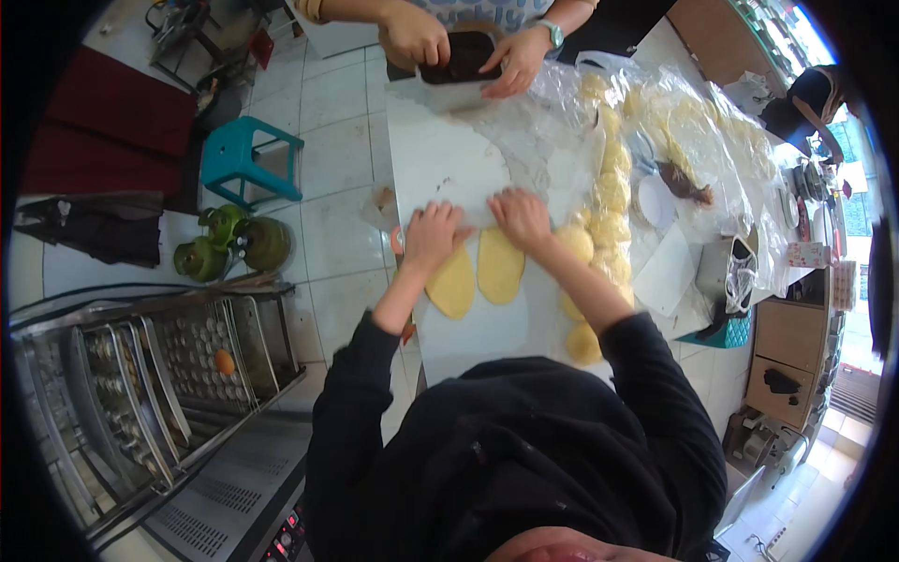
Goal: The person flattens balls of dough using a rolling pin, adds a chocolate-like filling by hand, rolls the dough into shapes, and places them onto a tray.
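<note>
Two flattened ovals of yellow dough lie side by side on the white table (487,342). My left hand (434,236) is over the far end of the left dough oval (451,288), its fingers spread. Beside the far end of the right dough oval (501,268), my right hand (522,218) rests with its fingers extended. Whatever lies under my palms is hidden. A small orange-pink thing (396,241) sticks out at the table's left edge. Right of my right forearm, round dough balls (582,345) stand in a row, partly under clear plastic.
Across the table another person's hands (517,58) hold a container with dark brown filling (461,58). Plastic sheeting (688,112) covers more dough on the right, near a white bowl (654,199). A teal stool (245,159), green gas cylinders (213,245) and a tray rack (154,375) stand left.
</note>
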Demonstrator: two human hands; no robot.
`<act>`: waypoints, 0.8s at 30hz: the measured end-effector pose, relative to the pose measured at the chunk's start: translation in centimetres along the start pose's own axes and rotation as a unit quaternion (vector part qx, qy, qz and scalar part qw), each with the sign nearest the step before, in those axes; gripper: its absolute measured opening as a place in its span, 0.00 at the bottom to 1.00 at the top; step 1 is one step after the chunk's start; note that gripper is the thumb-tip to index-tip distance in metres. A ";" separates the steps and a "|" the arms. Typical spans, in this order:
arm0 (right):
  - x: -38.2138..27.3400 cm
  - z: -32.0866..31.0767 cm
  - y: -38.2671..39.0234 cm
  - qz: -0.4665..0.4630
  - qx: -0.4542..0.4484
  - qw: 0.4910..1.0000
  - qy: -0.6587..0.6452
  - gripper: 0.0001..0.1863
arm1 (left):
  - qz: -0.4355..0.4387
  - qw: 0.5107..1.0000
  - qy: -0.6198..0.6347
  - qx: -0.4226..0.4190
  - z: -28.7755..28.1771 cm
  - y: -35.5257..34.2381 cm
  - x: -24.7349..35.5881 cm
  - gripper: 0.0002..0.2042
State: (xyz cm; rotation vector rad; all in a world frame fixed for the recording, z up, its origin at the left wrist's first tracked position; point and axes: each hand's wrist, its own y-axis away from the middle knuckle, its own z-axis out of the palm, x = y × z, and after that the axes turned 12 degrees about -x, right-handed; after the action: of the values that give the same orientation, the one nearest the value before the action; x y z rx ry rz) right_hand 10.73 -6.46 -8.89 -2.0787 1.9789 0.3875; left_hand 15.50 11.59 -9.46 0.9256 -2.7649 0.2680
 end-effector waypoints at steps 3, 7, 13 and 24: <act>-2.2 -3.8 -1.7 0.137 -0.166 0.976 0.032 0.19 | 0.047 0.998 -0.023 0.035 -0.4 -0.6 -1.5 0.16; -2.3 -3.8 3.5 0.014 0.010 1.000 0.017 0.16 | 0.007 0.999 -0.017 0.051 -1.8 2.1 2.6 0.17; -2.1 -1.3 3.8 0.034 0.020 0.999 -0.026 0.14 | -0.140 0.988 0.068 0.004 0.5 2.7 1.7 0.20; -6.2 1.1 16.6 0.027 0.012 0.999 0.044 0.28 | -0.148 0.989 0.009 0.000 1.5 12.9 10.1 0.23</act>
State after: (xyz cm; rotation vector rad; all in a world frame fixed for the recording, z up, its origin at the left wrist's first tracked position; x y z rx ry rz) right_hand -6.12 -1.11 -7.63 -2.0644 2.0829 0.2850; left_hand -0.48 15.59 -9.61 1.3059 -2.5642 0.2237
